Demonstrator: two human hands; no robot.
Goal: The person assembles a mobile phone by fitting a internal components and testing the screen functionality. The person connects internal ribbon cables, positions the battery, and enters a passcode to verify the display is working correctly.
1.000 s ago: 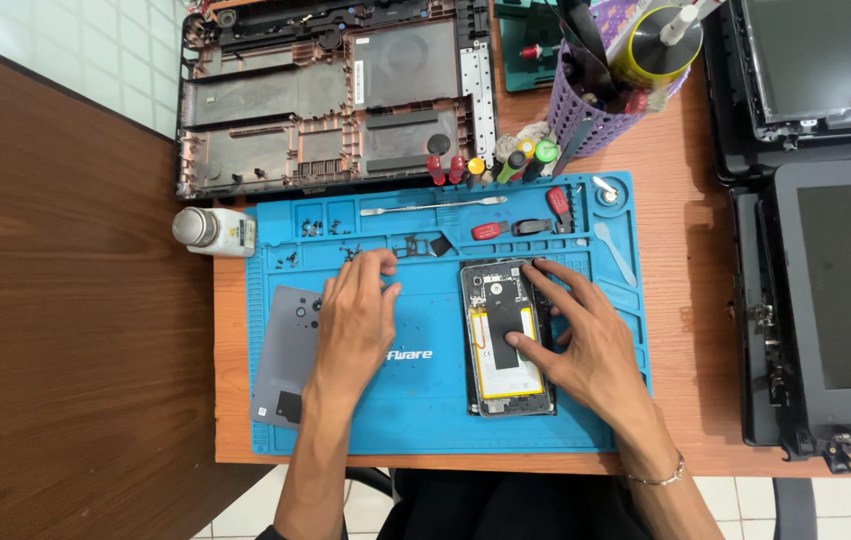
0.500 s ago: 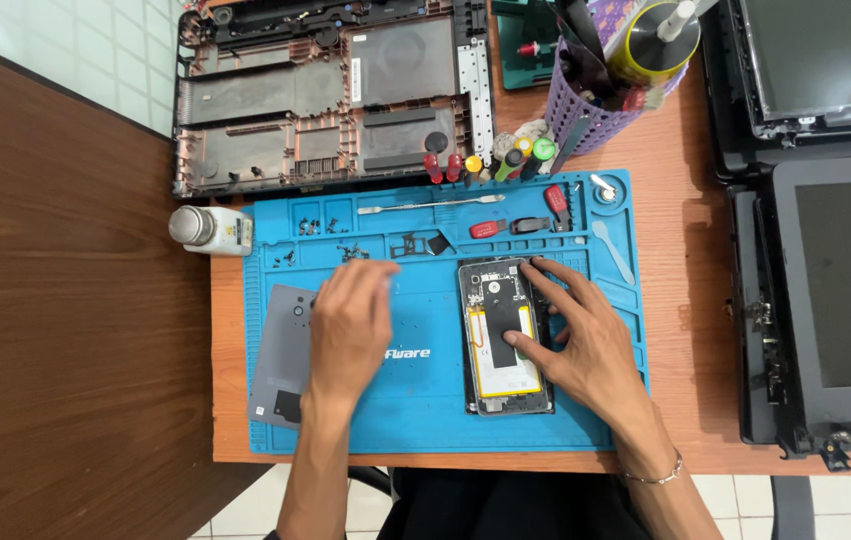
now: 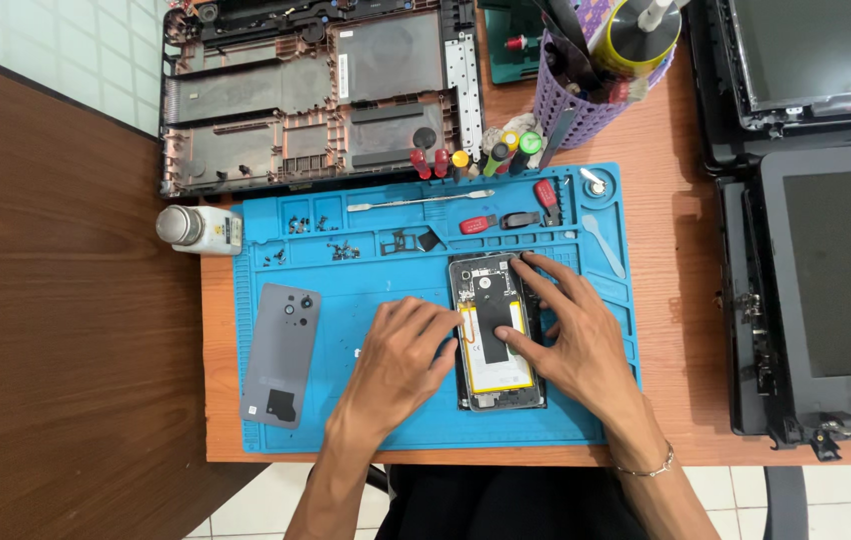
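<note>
An opened phone (image 3: pixel 494 330) with its back off lies on a blue repair mat (image 3: pixel 376 430); a yellow-edged battery and circuit boards show inside. My right hand (image 3: pixel 571 340) rests on the phone's right side, thumb on the battery, index finger at the top right corner. My left hand (image 3: pixel 401 365) lies flat on the mat, its fingertips touching the phone's left edge. The grey back cover (image 3: pixel 283 354) lies on the mat to the left, apart from both hands.
Small screws (image 3: pixel 311 225), a metal spudger (image 3: pixel 416 201) and red and black pieces sit in the mat's upper trays. A white bottle (image 3: pixel 198 229) lies left of the mat. A stripped laptop base (image 3: pixel 316 90) lies behind, a purple tool cup (image 3: pixel 596 95) at the back, laptop parts (image 3: pixel 826 280) on the right.
My left hand has slid right from above the back cover to the phone's left edge, uncovering the cover. My right hand has stayed on the phone.
</note>
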